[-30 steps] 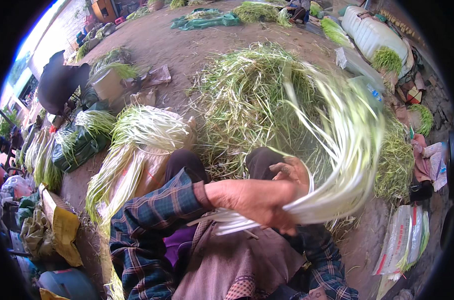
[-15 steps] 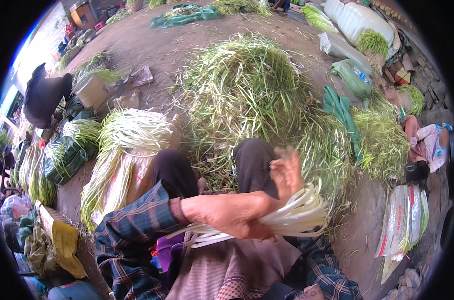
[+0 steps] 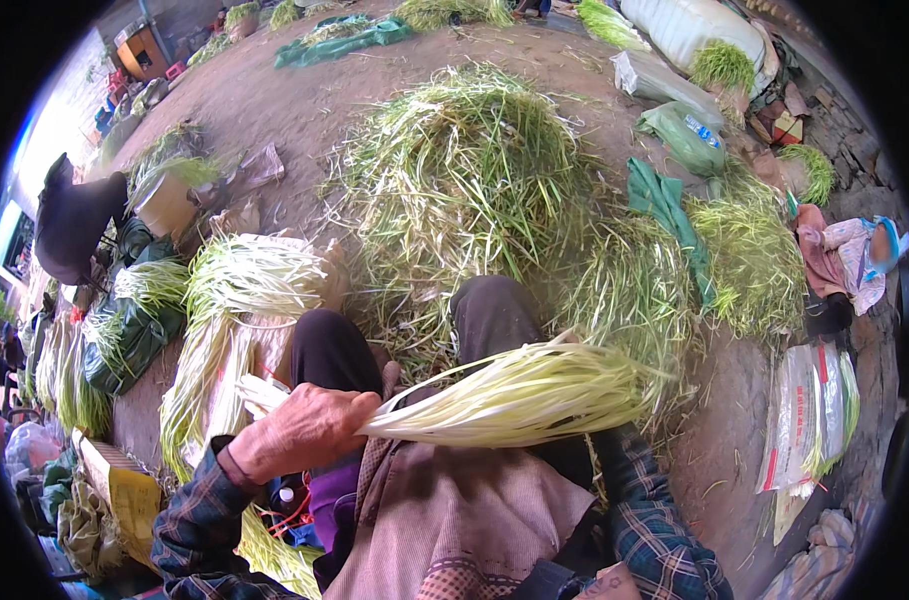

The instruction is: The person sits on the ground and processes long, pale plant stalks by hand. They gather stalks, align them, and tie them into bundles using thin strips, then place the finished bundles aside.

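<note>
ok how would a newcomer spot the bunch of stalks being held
Find the big tangled stalk heap at upper centre. Below it, past the dark-clothed knees, is the pale bunch of long stalks, the only one gripped by the left hand.

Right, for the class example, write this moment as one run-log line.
left hand: gripping stalk bundle | right hand: not visible | bundle: pale ends left, green tips right | beyond knees: loose stalk heap

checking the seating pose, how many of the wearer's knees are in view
2: the left knee just beyond the left hand, and the right knee, partly covered by the held stalk bunch.
</note>
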Demonstrator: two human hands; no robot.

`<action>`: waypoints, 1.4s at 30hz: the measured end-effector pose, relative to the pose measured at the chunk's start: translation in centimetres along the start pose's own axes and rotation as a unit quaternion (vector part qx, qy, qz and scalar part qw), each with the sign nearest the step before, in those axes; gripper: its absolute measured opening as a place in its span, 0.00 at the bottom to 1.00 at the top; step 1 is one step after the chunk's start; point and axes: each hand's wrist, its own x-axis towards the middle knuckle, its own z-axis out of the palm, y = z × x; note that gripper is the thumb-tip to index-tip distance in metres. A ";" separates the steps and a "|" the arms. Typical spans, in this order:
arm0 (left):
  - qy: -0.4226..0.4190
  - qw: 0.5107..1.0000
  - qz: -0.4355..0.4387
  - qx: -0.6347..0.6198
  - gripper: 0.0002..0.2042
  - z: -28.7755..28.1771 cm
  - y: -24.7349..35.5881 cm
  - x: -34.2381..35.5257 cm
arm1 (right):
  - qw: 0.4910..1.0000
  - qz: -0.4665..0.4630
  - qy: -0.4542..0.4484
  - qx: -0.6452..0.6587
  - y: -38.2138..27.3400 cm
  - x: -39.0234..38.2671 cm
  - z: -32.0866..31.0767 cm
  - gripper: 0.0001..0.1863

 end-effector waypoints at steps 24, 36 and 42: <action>0.050 0.866 -0.334 -0.370 0.17 8.6 -6.3 -11.0 | 0.925 0.012 -0.026 0.379 6.7 -0.9 -9.8 0.21; 0.046 0.889 -0.369 -0.268 0.32 7.8 -8.8 -13.6 | 0.978 0.044 0.089 -0.181 4.1 -5.9 -14.0 0.18; 0.235 0.863 -0.297 -0.334 0.19 2.2 -8.6 -5.6 | 0.963 -0.139 0.221 -0.059 -7.8 -6.2 -11.2 0.18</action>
